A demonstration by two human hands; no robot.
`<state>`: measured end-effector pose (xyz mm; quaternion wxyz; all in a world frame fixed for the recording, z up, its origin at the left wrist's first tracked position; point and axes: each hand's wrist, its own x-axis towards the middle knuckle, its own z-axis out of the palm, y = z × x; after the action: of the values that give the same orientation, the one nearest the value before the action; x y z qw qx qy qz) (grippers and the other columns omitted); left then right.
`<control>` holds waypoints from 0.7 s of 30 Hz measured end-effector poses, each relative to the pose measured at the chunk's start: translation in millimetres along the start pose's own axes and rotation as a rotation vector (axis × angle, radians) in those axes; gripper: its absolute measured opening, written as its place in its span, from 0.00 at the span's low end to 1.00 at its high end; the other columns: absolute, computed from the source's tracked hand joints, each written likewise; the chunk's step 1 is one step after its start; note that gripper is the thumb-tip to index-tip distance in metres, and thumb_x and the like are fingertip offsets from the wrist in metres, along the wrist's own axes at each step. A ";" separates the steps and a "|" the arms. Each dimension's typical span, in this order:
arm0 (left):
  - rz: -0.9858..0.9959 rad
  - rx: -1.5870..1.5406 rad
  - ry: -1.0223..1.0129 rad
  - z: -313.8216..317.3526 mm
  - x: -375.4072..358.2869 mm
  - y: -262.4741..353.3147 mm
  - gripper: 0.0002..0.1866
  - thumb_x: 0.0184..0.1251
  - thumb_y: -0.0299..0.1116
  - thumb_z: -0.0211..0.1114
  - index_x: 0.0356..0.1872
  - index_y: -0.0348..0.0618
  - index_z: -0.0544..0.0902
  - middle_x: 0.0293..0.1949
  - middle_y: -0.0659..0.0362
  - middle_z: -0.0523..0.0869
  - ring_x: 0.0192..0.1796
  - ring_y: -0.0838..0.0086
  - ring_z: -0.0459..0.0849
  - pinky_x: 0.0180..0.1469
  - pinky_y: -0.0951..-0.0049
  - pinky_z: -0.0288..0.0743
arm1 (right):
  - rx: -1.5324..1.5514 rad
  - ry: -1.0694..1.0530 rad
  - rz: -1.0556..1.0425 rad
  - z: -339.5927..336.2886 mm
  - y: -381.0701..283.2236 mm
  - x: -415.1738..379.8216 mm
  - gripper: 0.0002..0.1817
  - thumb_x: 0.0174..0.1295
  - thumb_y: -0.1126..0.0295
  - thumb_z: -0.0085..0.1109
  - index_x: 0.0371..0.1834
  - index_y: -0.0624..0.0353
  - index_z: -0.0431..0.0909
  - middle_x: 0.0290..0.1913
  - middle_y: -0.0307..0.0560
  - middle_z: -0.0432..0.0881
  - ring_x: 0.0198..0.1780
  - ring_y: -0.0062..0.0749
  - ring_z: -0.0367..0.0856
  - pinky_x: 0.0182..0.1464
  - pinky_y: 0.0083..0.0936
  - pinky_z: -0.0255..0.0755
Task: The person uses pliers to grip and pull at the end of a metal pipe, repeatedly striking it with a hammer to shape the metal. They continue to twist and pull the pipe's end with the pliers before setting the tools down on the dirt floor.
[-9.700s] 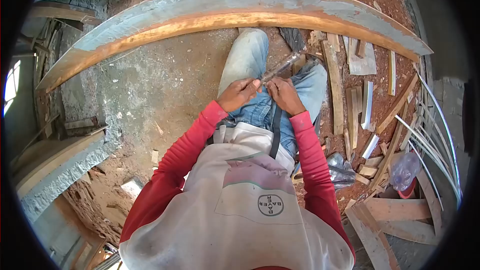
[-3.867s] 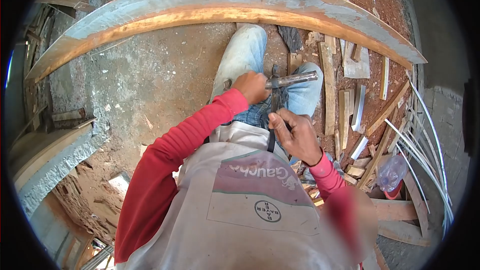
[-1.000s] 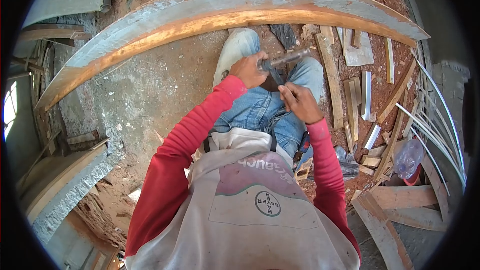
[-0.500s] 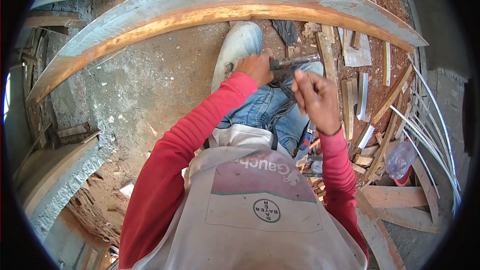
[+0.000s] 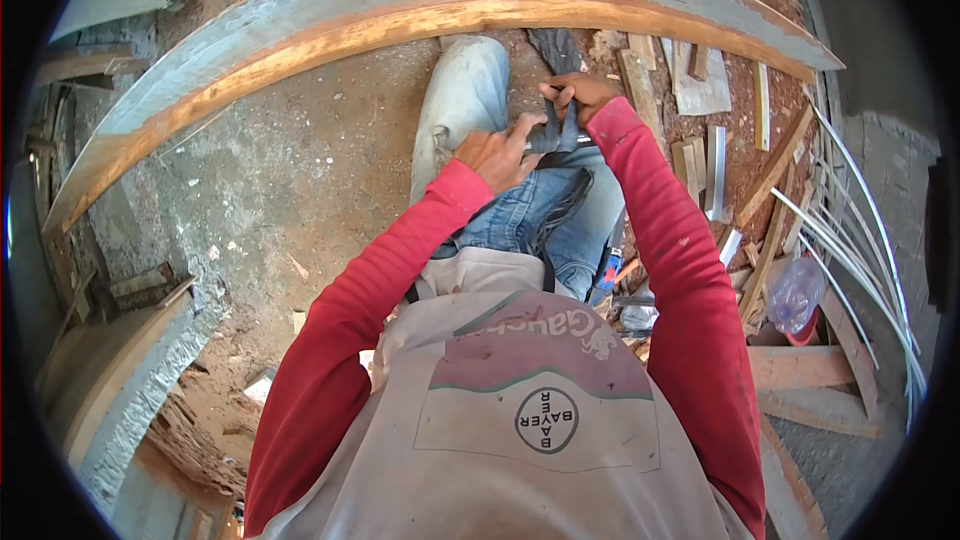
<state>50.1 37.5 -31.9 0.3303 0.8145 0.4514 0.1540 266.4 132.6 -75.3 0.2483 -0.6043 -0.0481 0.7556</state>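
My left hand (image 5: pixel 500 155) is over my lap, its fingers closed on one end of a rod-like piece (image 5: pixel 584 140), mostly covered by hand and wrapping. A dark flat strip (image 5: pixel 569 126) goes round this piece and runs up to my right hand (image 5: pixel 582 96). The right fingers pinch the strip, holding it taut just above and beyond the left hand. What the rod belongs to cannot be made out. Both hands are above my jeans (image 5: pixel 465 90), between the knees.
A long curved wooden form (image 5: pixel 420 25) with grey-smeared face arches ahead of my knees. Wood offcuts (image 5: pixel 690 165), a metal strip (image 5: pixel 716 172), pale flexible tubes (image 5: pixel 850 275) and a clear plastic bottle (image 5: pixel 795 295) lie to the right. Another curved board (image 5: pixel 125 360) is at left.
My right hand has moved up and away, toward the curved form, and now pulls the dark strip tight. My left hand has come lower and closer to my body, and the rod has turned.
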 end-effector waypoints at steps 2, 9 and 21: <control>-0.029 -0.121 -0.015 -15.3 -0.8 8.9 0.31 0.65 0.43 0.68 0.68 0.58 0.67 0.31 0.45 0.88 0.31 0.46 0.87 0.33 0.49 0.79 | 0.027 0.033 0.056 -2.6 -1.4 -4.6 0.09 0.73 0.71 0.53 0.51 0.61 0.75 0.36 0.38 0.87 0.15 0.08 0.69 0.26 0.19 0.71; 0.089 -0.063 -0.072 -7.2 -0.2 -1.0 0.23 0.69 0.43 0.65 0.64 0.63 0.75 0.47 0.52 0.88 0.36 0.51 0.88 0.34 0.55 0.81 | 0.022 0.010 0.131 8.0 -4.2 -34.4 0.12 0.74 0.64 0.54 0.51 0.61 0.77 0.33 0.36 0.87 0.14 0.08 0.67 0.21 0.12 0.64; -0.013 -0.362 -0.229 -50.8 -30.7 31.5 0.23 0.69 0.45 0.67 0.61 0.51 0.79 0.41 0.47 0.88 0.41 0.51 0.88 0.43 0.61 0.80 | -1.913 0.879 -0.815 -41.4 -114.1 -137.8 0.30 0.64 0.39 0.57 0.54 0.54 0.80 0.55 0.52 0.83 0.61 0.47 0.79 0.65 0.50 0.61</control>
<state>25.5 20.3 28.3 0.5212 0.7511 0.3813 0.1369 361.6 163.0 78.8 -0.0931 -0.6990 -0.7090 -0.0072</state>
